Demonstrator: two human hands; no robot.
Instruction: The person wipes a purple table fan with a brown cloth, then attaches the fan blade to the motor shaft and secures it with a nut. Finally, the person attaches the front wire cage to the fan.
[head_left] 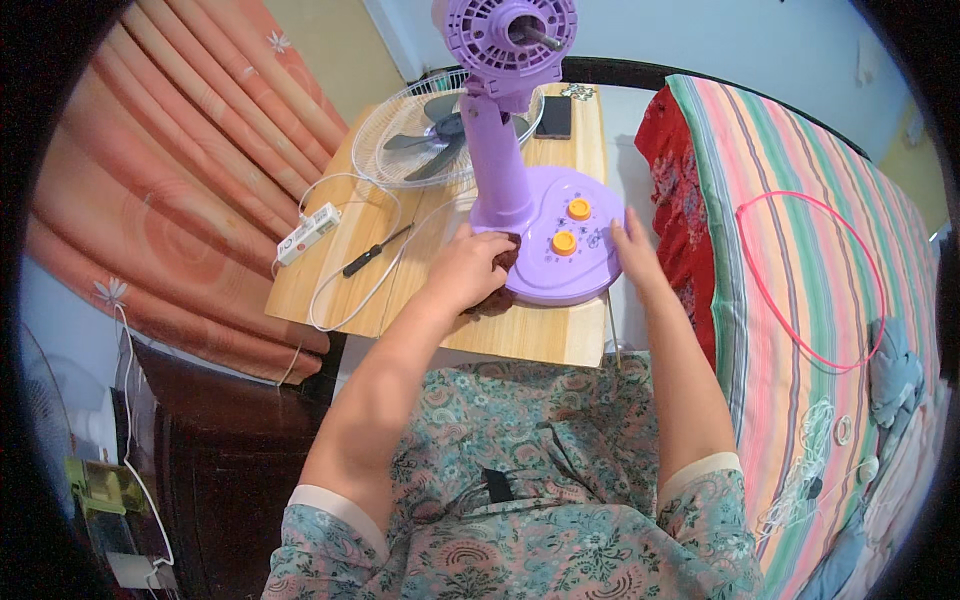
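A purple table fan [500, 160] stands upright on a small wooden table, its front grille and blades off, so the motor housing [512, 38] and metal shaft show. Two orange knobs sit on its rounded base [560, 275]. My left hand [468, 268] is closed around a crumpled dark brown cloth [495, 304], pressed to the base's left side. My right hand [637, 252] grips the right rim of the base, thumb on top; its other fingers are partly hidden. Behind the fan's column lies a white wire grille [365, 150] with dark blades [432, 145] in it.
A black-handled screwdriver [365, 258] and a white power strip [308, 234] with its cable lie on the wooden tabletop [550, 340], left. A dark phone [554, 118] lies at the back. On the striped bed [780, 240] at right are a pink ring [765, 285] and white cord [800, 480].
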